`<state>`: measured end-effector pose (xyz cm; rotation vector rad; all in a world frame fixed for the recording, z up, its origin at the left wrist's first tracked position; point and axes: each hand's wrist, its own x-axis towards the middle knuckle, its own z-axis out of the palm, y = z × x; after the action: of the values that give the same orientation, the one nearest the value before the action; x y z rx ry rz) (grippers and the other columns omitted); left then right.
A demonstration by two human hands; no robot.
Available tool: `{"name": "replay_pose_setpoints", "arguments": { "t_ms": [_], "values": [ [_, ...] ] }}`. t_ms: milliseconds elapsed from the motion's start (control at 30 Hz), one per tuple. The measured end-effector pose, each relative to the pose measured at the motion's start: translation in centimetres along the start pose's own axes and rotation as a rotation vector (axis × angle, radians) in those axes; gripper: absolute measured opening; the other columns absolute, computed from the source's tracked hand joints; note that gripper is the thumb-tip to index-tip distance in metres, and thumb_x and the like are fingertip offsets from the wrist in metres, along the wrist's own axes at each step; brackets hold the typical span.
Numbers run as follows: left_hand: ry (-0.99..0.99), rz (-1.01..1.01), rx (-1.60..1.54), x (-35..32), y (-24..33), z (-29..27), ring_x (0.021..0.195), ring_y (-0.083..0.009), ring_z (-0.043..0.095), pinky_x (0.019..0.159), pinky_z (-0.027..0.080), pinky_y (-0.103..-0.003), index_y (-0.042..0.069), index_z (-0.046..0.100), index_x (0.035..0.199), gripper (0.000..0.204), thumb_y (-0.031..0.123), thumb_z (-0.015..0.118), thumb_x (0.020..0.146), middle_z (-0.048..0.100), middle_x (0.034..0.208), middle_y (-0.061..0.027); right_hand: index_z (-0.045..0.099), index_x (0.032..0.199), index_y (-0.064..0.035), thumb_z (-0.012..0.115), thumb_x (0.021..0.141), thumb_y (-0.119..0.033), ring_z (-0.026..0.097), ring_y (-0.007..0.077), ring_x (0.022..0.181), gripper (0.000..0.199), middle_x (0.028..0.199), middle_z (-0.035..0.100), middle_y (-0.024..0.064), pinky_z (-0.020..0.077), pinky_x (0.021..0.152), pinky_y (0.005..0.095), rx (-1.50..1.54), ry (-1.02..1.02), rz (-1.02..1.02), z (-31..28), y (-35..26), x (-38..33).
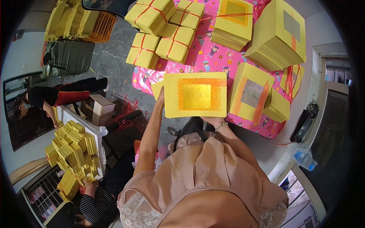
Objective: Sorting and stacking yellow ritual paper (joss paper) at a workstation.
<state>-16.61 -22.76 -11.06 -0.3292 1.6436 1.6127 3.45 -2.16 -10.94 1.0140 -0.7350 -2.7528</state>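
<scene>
A stack of yellow joss paper [171,95] is held up in front of me at the near edge of the pink-covered table. Its top sheet carries an orange patch with a shiny gold square. My left hand [161,98] grips it at the left side, most of the fingers hidden behind it. Under the near right edge, my right hand [213,121] supports it with its fingers out of sight beneath. Just right of it lies another joss paper stack [236,91], its top sheet showing a silver square and orange streaks.
Bundles tied with red string [174,42] stand at the table's far left. Tall paper stacks [266,45] rise at the far right, beside red strings [292,81]. At left, two people work around a white table [99,152] heaped with yellow bundles [76,148]. A cardboard box [102,110] sits nearby.
</scene>
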Motion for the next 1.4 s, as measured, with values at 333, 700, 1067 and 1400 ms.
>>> {"name": "replay_pose_setpoints", "arguments": {
  "t_ms": [333,700,1067,1400],
  "values": [
    [0.125,0.099,0.109,2.2,-2.5,-0.7,0.089,-0.0130,0.061,0.083,0.048,-0.026,0.001,0.064,0.114,0.043,0.040,0.051,0.102,0.063,0.098,-0.0023,0.052,0.141,-0.0160,0.042,0.098,-0.057,0.050,0.0330,0.132,0.060,0.147,0.051,0.0078,0.0395,0.110,0.0558,-0.263,0.028,-0.215,4.7,-1.9,2.2],
    [-0.145,0.142,0.009,5.9,3.3,-0.7,0.111,-0.0183,0.058,0.103,0.042,-0.034,0.000,0.062,0.125,0.054,0.045,0.042,0.105,0.064,0.118,-0.0098,0.051,0.138,-0.0167,0.038,0.098,-0.064,0.059,0.0288,0.119,0.064,0.138,0.057,0.0080,0.0500,0.098,0.0492,-0.491,0.301,-0.287,5.2,2.4,2.0],
    [-0.231,-0.034,-0.021,3.7,5.4,1.6,0.115,-0.0164,0.058,0.103,0.043,-0.033,0.004,0.055,0.134,0.058,0.052,0.042,0.104,0.063,0.123,-0.0054,0.050,0.141,-0.0170,0.040,0.095,-0.068,0.054,0.0278,0.127,0.069,0.142,0.055,0.0077,0.0475,0.101,0.0494,-0.318,0.218,-0.124,5.6,2.7,2.4],
    [-0.238,0.207,0.312,2.2,5.5,3.1,0.115,-0.0185,0.057,0.104,0.041,-0.034,0.001,0.058,0.131,0.062,0.054,0.044,0.103,0.063,0.125,-0.0089,0.053,0.138,-0.0162,0.041,0.099,-0.064,0.064,0.0151,0.105,0.062,0.130,0.063,0.0022,0.0544,0.083,0.0301,-0.596,0.153,-0.400,5.4,-0.6,2.0]
  ]
}}
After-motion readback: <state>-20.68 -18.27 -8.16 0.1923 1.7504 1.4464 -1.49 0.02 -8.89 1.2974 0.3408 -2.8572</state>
